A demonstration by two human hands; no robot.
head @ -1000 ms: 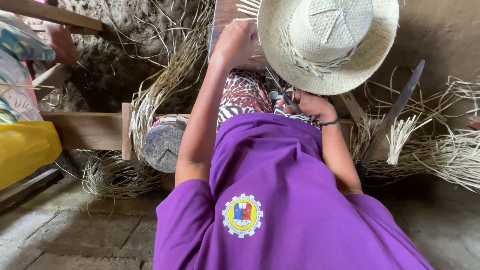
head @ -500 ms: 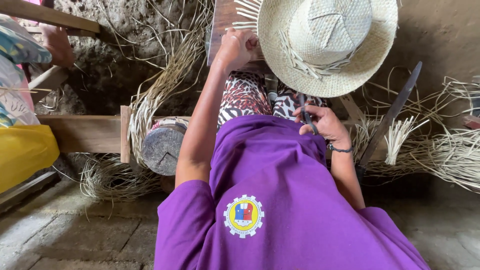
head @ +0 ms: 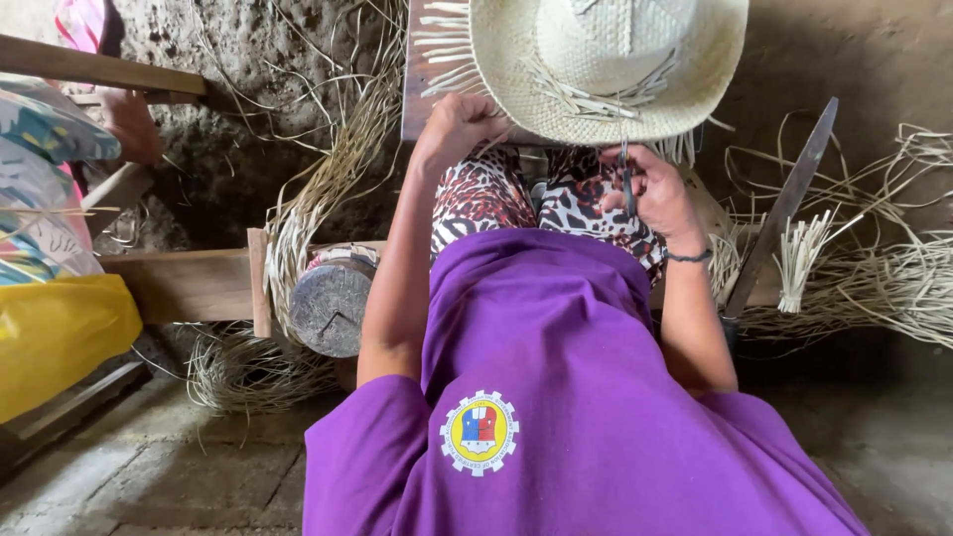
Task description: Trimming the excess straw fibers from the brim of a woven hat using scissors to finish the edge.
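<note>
Straw hat (head: pixel 606 65), woven and pale, rests over the lap with loose strands along its brim. Left hand (head: pixel 459 127) curls its grip tight on the brim's edge; right hand (head: pixel 650 194) pinches dark scissors (head: pixel 627 184) closed-fisted just under the brim.

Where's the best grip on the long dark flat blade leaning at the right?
Probably the lower end of the long dark flat blade, near the right forearm: it leans with its tip up and away, so the low end lies nearest. Come in from the right; straw strips lie there.
</note>
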